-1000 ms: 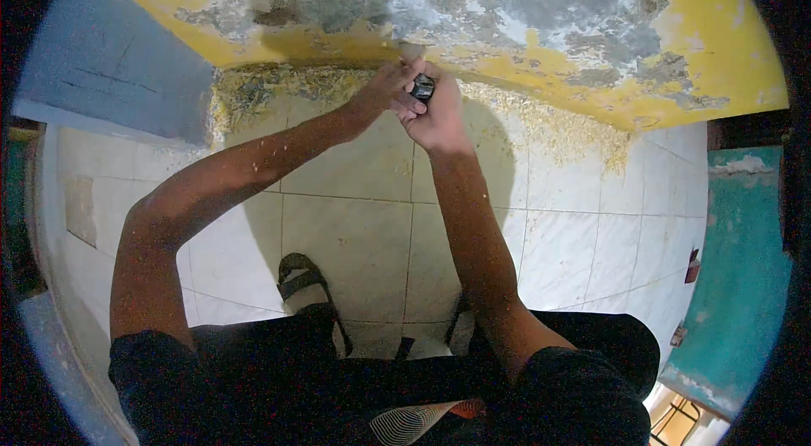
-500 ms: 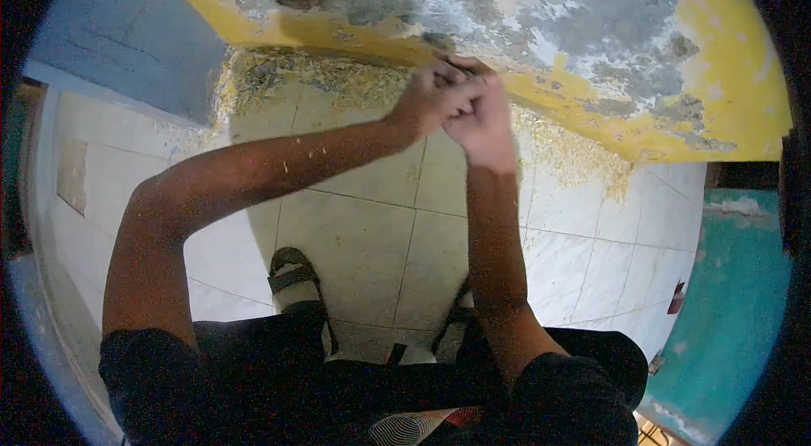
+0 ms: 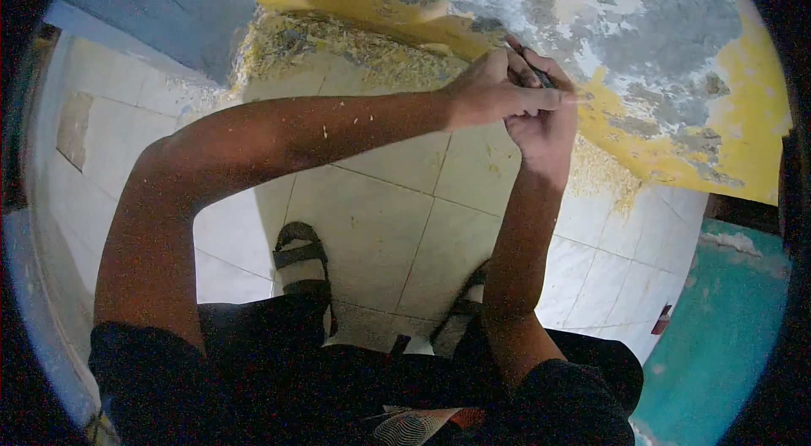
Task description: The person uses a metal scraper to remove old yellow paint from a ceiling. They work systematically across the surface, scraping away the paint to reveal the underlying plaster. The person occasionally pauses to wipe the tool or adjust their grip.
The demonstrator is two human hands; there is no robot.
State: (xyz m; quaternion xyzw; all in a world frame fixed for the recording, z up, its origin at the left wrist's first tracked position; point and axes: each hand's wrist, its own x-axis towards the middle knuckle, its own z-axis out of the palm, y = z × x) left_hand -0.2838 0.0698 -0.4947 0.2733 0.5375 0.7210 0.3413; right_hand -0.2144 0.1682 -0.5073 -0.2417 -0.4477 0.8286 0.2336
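My left hand [image 3: 490,93] and my right hand [image 3: 545,129] are together in front of the low part of a peeling yellow wall [image 3: 752,108]. Both are closed round a dark, narrow tool [image 3: 545,77], of which only a short piece shows between the fingers. Its tip and exact kind are hidden. The fingers of the two hands overlap close to the wall's surface. Grey and white patches show where the yellow paint has come off. Paint flakes [image 3: 296,49] lie along the wall's foot.
A blue-grey wall [image 3: 152,7] meets the yellow one at the left. More flakes [image 3: 604,176] lie on the pale tiled floor [image 3: 372,218] at the right. A teal panel [image 3: 718,319] stands at the far right. My sandalled foot [image 3: 302,256] is below.
Both hands have shifted right relative to the wall, still together on the dark tool. The whole view has also turned and shifted slightly.
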